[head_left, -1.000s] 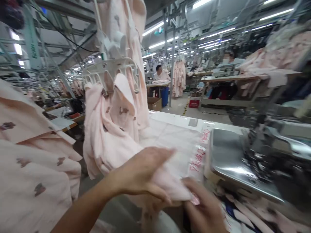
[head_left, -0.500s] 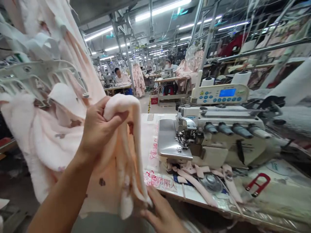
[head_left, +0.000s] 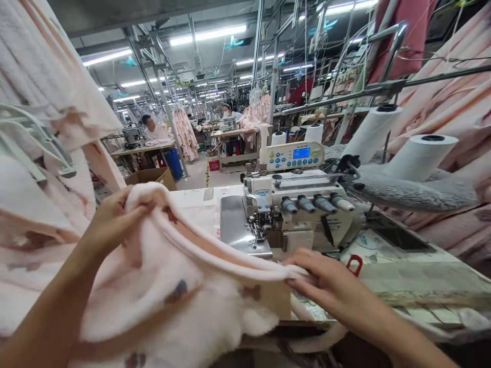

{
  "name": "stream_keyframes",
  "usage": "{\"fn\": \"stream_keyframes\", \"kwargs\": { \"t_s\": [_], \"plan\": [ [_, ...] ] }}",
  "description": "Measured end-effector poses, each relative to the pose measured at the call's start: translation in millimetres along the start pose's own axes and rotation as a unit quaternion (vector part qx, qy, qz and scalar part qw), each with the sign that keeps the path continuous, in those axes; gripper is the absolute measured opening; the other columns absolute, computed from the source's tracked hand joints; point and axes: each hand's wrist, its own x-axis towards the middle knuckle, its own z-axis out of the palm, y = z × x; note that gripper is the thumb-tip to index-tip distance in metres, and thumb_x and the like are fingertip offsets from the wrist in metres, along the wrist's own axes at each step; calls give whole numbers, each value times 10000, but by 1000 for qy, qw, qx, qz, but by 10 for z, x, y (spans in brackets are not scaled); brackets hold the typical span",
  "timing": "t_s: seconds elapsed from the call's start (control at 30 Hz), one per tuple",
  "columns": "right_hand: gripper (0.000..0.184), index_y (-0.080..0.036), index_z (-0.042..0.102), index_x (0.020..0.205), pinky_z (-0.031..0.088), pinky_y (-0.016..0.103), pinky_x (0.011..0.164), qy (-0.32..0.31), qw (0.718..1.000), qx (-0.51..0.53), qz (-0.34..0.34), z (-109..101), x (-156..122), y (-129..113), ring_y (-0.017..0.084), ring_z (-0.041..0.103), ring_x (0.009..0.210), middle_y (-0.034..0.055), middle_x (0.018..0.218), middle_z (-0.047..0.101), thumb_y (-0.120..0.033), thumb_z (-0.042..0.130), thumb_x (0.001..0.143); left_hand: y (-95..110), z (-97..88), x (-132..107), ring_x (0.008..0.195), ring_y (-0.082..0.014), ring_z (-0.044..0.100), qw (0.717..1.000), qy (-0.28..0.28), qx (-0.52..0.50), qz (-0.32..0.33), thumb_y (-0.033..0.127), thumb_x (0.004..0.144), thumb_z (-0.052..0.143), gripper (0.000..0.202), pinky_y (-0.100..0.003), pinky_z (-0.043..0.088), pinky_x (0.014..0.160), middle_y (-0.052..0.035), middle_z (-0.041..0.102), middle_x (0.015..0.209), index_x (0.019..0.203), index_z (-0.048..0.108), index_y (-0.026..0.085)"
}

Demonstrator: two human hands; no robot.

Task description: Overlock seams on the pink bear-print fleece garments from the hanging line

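A pale pink fleece fabric piece [head_left: 153, 291] with dark printed motifs is stretched between my two hands. On the left, my left hand [head_left: 118, 214] pinches its folded upper edge. My right hand [head_left: 310, 273] is closed on the other end of that edge, in front of the sewing machine. Between them the two edges run close together, with a narrow gap toward the left. The lower part of the fabric hangs past the table front. Just behind it stands the overlock sewing machine [head_left: 307, 199] with its metal plate [head_left: 233, 225]; the right hand and fabric hide part of its base.
White thread cones [head_left: 425, 156] and a grey fluffy roll [head_left: 418, 191] are at the right. A red-handled tool [head_left: 355, 265] lies on the table beside my right hand. Pink garments [head_left: 42, 76] hang at the left from hangers. Two people sit at machines farther back.
My right hand has risen from below and now grips the fabric edge at the right. The fabric, earlier hanging from my left hand, is drawn out sideways. The view has turned right.
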Motion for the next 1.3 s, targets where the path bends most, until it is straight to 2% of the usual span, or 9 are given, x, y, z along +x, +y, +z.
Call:
{"fn": "stream_keyframes", "kwargs": {
  "t_s": [0.1,0.17,0.27,0.37,0.5,0.63,0.77,1.1,1.3],
  "plan": [
    [189,-211,578,949,417,266,666,38,999,-4,36,254,236,54,193,588,796,35,887,642,-294,432,863,94,418,102,840,-210,533,993,98,59,30,246,756,551,190,-345,411,806,-3,600,841,935,568,184],
    [190,-209,538,985,396,269,646,74,995,-18,61,361,326,80,197,589,779,28,876,643,-294,419,862,266,790,-91,991,-251,508,982,137,48,119,204,792,514,234,-424,329,946,-39,603,948,1026,530,200],
    [158,-218,537,935,382,268,629,99,991,-31,84,396,364,118,198,588,750,12,829,640,-312,444,848,524,1352,-602,1004,-210,520,966,-18,-3,256,264,797,547,368,-352,398,891,-40,584,1080,1153,457,231],
    [139,-217,566,865,379,264,641,98,991,-31,85,357,350,155,192,581,764,6,824,640,-315,474,830,644,1663,-923,940,-220,506,965,-128,5,229,278,853,486,182,-391,378,851,-48,596,989,1013,515,196],
    [186,-207,596,842,372,256,623,65,994,-29,88,284,361,158,184,574,741,9,808,647,-308,441,834,660,1668,-857,848,-204,506,960,-208,5,189,260,875,439,118,-366,366,778,-29,595,869,836,522,185],
    [185,-200,572,670,322,235,512,56,985,-63,153,228,440,107,176,549,588,-1,600,611,-288,468,795,714,1640,-729,802,-183,518,958,-245,-3,147,219,844,458,90,-320,368,717,-13,581,815,778,510,187],
    [189,-206,570,615,297,233,479,94,974,-108,178,244,511,102,178,558,535,0,503,588,-261,493,779,769,1730,-702,763,-176,517,965,-226,24,128,176,802,455,90,-297,360,667,-16,558,781,729,504,190],
    [201,-199,576,776,332,255,589,174,972,-117,107,421,398,210,178,595,700,13,740,642,-236,410,884,758,1805,-688,729,-175,514,969,-208,39,130,182,792,433,107,-283,356,652,-4,530,737,692,464,199],
    [123,-186,494,808,342,270,557,204,962,-149,102,497,426,296,187,594,652,11,705,611,-194,401,888,791,1838,-705,728,-176,512,970,-188,65,139,178,803,426,127,-283,365,648,-8,516,725,683,461,199]
  ]
}}
